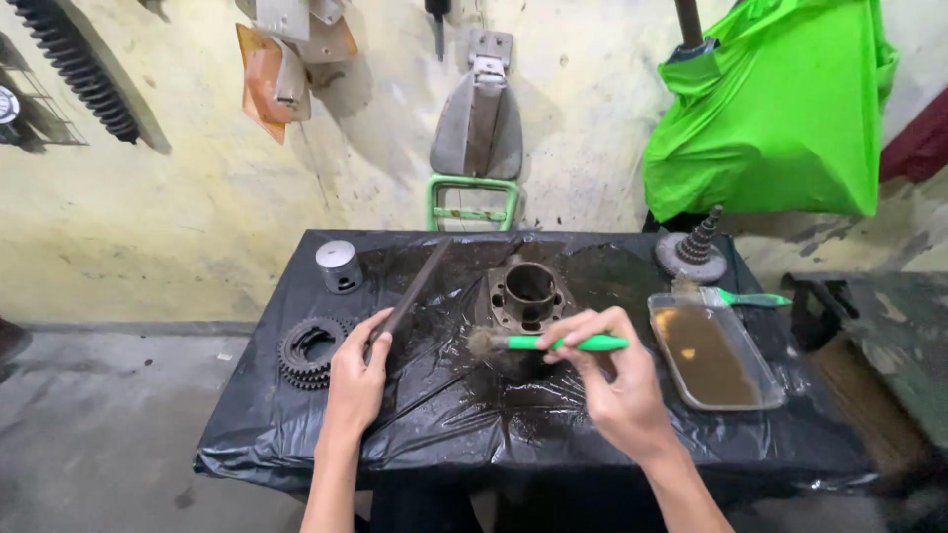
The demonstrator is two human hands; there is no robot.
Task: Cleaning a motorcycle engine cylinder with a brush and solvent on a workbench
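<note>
My right hand point(612, 380) grips a green-handled brush point(553, 342), its worn bristles pointing left against the near side of a dark metal engine cylinder point(526, 296) at the middle of the table. My left hand point(357, 373) holds the lower end of a long dark flat metal file point(413, 288), which slants up and to the right across the black plastic sheet point(296, 434) covering the table.
A toothed sprocket point(308, 352) lies left of my left hand. A silver piston point(339, 266) stands at the back left. At the right sit a shallow tray of brown liquid point(713, 357), a second green brush point(736, 297) and a ribbed cone part point(694, 252). A green bag point(780, 109) hangs behind.
</note>
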